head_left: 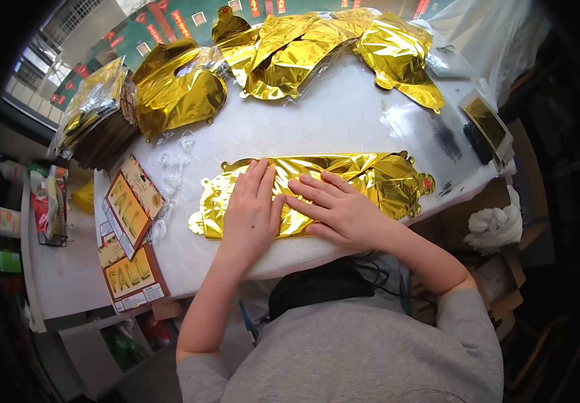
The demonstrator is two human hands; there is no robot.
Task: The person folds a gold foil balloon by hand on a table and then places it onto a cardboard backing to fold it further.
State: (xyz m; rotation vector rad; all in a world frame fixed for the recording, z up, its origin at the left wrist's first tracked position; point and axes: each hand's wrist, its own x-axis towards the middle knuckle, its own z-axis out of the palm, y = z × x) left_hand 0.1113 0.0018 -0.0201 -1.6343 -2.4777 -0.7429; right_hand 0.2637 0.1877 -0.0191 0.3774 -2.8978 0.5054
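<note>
A gold foil balloon (pixel 387 185), flat and folded into a long strip, lies across the white table in front of me. My left hand (pixel 253 208) rests flat on its left part, fingers pointing away from me. To the right of it, my right hand (pixel 337 211) lies flat on the foil's middle, fingers stretched toward the left hand. The two hands nearly meet. Neither hand grips anything; both palms cover part of the foil.
More gold foil balloons (pixel 283 57) lie along the table's far side. At the left stands a stack of packaged pieces (pixel 99 114). Printed "FALL" cards (pixel 132 275) lie by the left edge, near white string (pixel 172 164). Clear plastic sleeves (pixel 438 138) are at the right.
</note>
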